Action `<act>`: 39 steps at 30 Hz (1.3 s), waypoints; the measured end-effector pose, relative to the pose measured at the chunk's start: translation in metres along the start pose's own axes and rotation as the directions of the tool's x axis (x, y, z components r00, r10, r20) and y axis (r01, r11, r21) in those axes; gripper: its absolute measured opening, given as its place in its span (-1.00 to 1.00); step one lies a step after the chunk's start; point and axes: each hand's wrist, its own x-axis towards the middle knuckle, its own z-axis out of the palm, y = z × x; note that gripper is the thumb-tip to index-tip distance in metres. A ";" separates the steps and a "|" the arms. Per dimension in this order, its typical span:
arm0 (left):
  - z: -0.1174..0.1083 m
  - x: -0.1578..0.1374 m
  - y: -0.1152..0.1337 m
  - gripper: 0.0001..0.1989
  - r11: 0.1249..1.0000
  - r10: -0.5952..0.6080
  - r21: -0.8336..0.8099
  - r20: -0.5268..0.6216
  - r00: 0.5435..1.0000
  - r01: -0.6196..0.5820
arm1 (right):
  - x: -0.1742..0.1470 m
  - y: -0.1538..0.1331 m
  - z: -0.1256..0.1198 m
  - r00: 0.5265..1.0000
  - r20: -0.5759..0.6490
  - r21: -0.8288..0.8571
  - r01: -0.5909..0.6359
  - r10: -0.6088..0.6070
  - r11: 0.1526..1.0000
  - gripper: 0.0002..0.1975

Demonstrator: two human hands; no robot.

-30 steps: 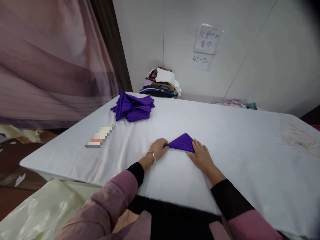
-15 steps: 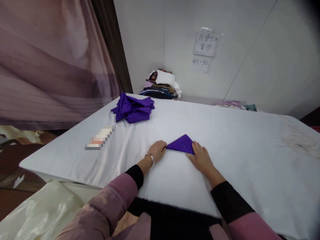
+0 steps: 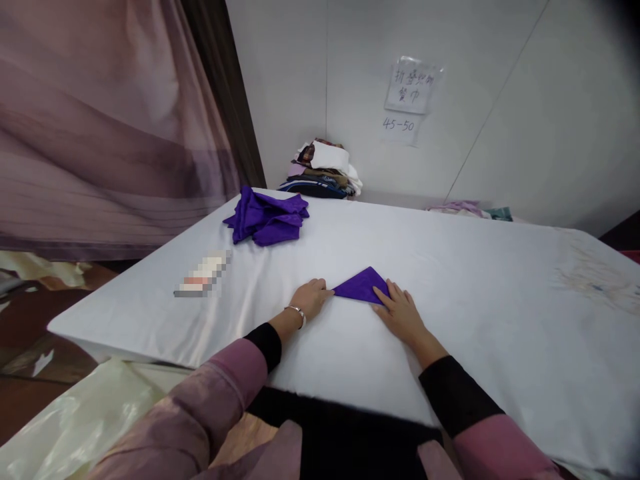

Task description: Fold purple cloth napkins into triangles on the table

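Observation:
A purple cloth napkin (image 3: 356, 285), folded into a flat triangle, lies on the white-covered table with its peak pointing away from me. At its left tip, my left hand (image 3: 310, 299) is closed, thumb and fingertips pinching the corner. My right hand (image 3: 403, 316) rests over the right end with its fingers stretched out flat and the thumb lying on the cloth. That hand hides the right corner. Farther back on the left sits a loose, crumpled heap of purple napkins (image 3: 267, 219), apart from both hands.
A blurred-out flat object (image 3: 204, 273) lies on the tablecloth (image 3: 480, 320) to the left. Folded clothes (image 3: 325, 170) are piled behind the table's far edge, against the wall. Pink drapery (image 3: 110, 133) hangs at left, and a pale plastic sheet (image 3: 85, 420) is below the near left corner.
My right thumb has moved from below the napkin's near edge up onto its surface. The left hand stays at the left tip, its thumb now stretched out more. The napkin heap has not moved.

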 end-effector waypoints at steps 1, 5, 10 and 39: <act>0.000 -0.002 0.000 -0.66 1.000 0.010 0.001 -0.017 1.000 -0.010 | 0.000 0.000 0.000 1.000 0.002 -0.001 0.000 0.000 1.000 -0.47; -0.001 -0.004 0.004 -0.77 0.999 -0.015 -0.053 -0.111 0.994 0.009 | 0.000 0.000 -0.001 1.000 0.007 -0.006 -0.002 0.002 1.000 -0.47; 0.001 0.004 0.012 -0.70 0.937 -0.248 -0.271 -0.068 0.966 0.221 | 0.001 0.000 0.000 1.000 0.003 -0.015 -0.003 0.003 1.000 -0.48; -0.017 0.014 0.020 -0.81 0.760 -0.497 -0.404 0.145 0.855 0.510 | 0.000 0.001 0.003 1.000 -0.023 0.010 0.011 -0.011 1.000 -0.47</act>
